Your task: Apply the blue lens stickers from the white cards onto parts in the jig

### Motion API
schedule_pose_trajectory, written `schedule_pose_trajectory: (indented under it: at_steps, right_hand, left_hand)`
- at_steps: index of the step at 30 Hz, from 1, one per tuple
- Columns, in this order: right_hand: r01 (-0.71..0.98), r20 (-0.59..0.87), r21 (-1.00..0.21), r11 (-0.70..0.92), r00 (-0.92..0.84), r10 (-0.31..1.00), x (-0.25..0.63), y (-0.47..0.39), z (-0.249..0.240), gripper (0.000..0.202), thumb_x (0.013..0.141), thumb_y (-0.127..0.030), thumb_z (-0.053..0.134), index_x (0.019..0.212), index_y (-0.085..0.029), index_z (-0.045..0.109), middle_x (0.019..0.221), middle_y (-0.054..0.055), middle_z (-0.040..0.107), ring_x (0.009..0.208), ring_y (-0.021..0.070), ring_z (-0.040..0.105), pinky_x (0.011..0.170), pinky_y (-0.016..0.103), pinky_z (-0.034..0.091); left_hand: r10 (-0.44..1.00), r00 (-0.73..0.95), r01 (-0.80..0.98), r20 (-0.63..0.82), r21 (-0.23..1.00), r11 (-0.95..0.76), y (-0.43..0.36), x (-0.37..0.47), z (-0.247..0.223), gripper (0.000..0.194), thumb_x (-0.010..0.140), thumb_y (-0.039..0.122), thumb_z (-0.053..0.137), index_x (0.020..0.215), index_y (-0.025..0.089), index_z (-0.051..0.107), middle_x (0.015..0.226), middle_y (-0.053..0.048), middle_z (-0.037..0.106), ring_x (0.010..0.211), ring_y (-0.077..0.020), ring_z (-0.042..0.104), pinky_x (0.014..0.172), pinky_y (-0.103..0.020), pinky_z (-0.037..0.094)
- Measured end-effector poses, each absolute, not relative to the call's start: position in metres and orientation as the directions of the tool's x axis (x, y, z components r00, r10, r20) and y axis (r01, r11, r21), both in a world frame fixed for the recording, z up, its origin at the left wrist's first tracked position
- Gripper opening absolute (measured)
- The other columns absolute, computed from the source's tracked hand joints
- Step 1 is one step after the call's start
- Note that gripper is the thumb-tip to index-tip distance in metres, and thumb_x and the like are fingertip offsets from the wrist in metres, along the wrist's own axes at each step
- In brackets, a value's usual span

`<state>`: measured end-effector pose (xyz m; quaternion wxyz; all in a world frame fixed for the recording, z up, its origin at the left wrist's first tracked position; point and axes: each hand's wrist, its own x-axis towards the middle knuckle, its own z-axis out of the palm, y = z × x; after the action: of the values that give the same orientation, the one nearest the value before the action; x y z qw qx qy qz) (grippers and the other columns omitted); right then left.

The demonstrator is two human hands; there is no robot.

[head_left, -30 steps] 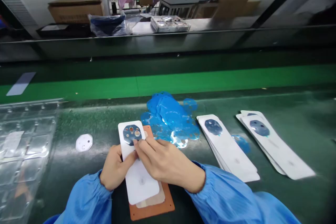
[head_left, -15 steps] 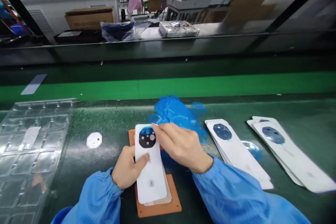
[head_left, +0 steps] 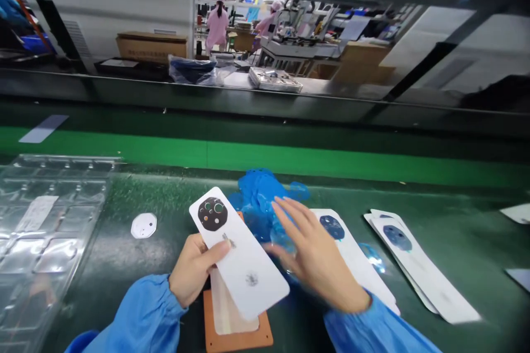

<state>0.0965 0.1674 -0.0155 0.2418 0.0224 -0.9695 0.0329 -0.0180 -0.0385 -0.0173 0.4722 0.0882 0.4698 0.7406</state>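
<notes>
Now left hand [head_left: 192, 273] around white panel [head_left: 238, 253], right hand [head_left: 314, 256] spread, empty.

Film pile [head_left: 259, 198] behind pad [head_left: 238, 336]; card stacks [head_left: 414, 270] right, tray [head_left: 41, 231] left.

Bright even overhead light, soft shadows, right hand [head_left: 314, 256] motion-blurred, edges bowed by wide lens, background soft
</notes>
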Motion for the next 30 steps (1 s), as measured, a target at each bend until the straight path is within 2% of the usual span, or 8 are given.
schedule_pose_trajectory:
  at_steps: [2,4,5,9,13,17,22,30]
  right_hand:
    - [-0.250,0.444,-0.229,0.941,-0.887,-0.127,0.104,0.139,-0.012,0.073,0.096,-0.053,0.046,0.153,-0.010,0.027,0.148,0.022,0.041,0.141,0.0388,0.031,0.107,0.061,0.041]
    - [-0.303,0.459,-0.390,0.870,-0.883,-0.102,0.106,0.110,-0.015,0.086,0.092,-0.065,0.046,0.155,-0.013,0.021,0.150,0.021,0.039,0.141,0.0387,0.032,0.108,0.059,0.042]
    - [-0.292,0.475,-0.460,0.839,-0.879,-0.046,0.107,0.099,-0.018,0.085,0.093,-0.064,0.045,0.156,-0.014,0.019,0.149,0.021,0.041,0.140,0.0368,0.035,0.108,0.056,0.044]
    - [-0.301,0.555,-0.594,0.746,-0.824,0.109,0.106,0.094,-0.020,0.052,0.102,-0.025,0.035,0.154,-0.020,0.030,0.143,0.014,0.051,0.133,0.0266,0.049,0.107,0.047,0.049]
    - [-0.372,0.627,-0.450,0.811,-0.779,-0.009,0.112,0.135,-0.007,0.050,0.096,-0.011,0.044,0.146,-0.017,0.045,0.143,0.014,0.051,0.131,0.0292,0.050,0.107,0.050,0.049]
    - [-0.393,0.552,-0.224,0.892,-0.805,-0.217,0.116,0.152,0.000,0.046,0.100,-0.012,0.036,0.144,-0.011,0.047,0.140,0.014,0.055,0.132,0.0268,0.049,0.102,0.043,0.054]
    - [-0.436,0.457,-0.033,0.899,-0.807,-0.375,0.112,0.128,-0.005,0.043,0.101,-0.011,0.028,0.125,-0.007,0.063,0.133,0.011,0.061,0.126,0.0271,0.055,0.096,0.041,0.058]
    - [-0.432,0.365,-0.008,0.902,-0.841,-0.400,0.111,0.119,-0.010,0.043,0.101,-0.013,0.029,0.125,-0.010,0.065,0.133,0.010,0.061,0.124,0.0262,0.057,0.095,0.039,0.059]
  left_hand:
    - [0.811,-0.509,-0.652,-0.287,0.744,-0.146,-0.037,-0.009,-0.018,0.038,0.071,0.045,0.082,0.090,0.012,0.076,0.086,-0.010,0.077,0.077,-0.0203,0.071,0.076,-0.028,0.054]
    - [0.842,-0.477,-0.644,-0.251,0.752,-0.141,-0.035,-0.002,-0.020,0.040,0.071,0.046,0.082,0.091,0.012,0.076,0.087,-0.010,0.076,0.080,-0.0204,0.071,0.079,-0.029,0.054]
    - [0.858,-0.455,-0.627,-0.238,0.770,-0.119,-0.034,0.000,-0.021,0.041,0.072,0.048,0.081,0.091,0.012,0.076,0.087,-0.010,0.076,0.079,-0.0201,0.070,0.078,-0.028,0.054]
    - [0.834,-0.479,-0.448,-0.273,0.893,0.035,-0.035,-0.012,-0.019,0.046,0.068,0.055,0.080,0.073,0.010,0.073,0.069,-0.010,0.073,0.062,-0.0164,0.065,0.062,-0.025,0.051]
    - [0.556,-0.819,-0.106,-0.141,0.990,0.095,-0.042,-0.044,-0.018,0.041,0.078,0.052,0.070,0.064,0.014,0.067,0.062,-0.005,0.069,0.056,-0.0128,0.059,0.057,-0.023,0.048]
    - [0.367,-0.928,0.137,0.059,0.972,0.191,-0.049,-0.063,-0.025,0.027,0.087,0.040,0.061,0.078,0.016,0.071,0.081,-0.005,0.072,0.080,-0.0163,0.065,0.076,-0.027,0.050]
    - [0.464,-0.872,0.320,0.157,0.900,0.297,-0.046,-0.062,-0.035,0.019,0.090,0.029,0.057,0.093,0.018,0.072,0.102,-0.007,0.073,0.103,-0.0200,0.063,0.097,-0.035,0.047]
    - [0.564,-0.802,0.431,0.197,0.844,0.318,-0.043,-0.058,-0.045,0.017,0.093,0.025,0.054,0.097,0.021,0.070,0.110,-0.005,0.072,0.108,-0.0185,0.062,0.100,-0.037,0.048]
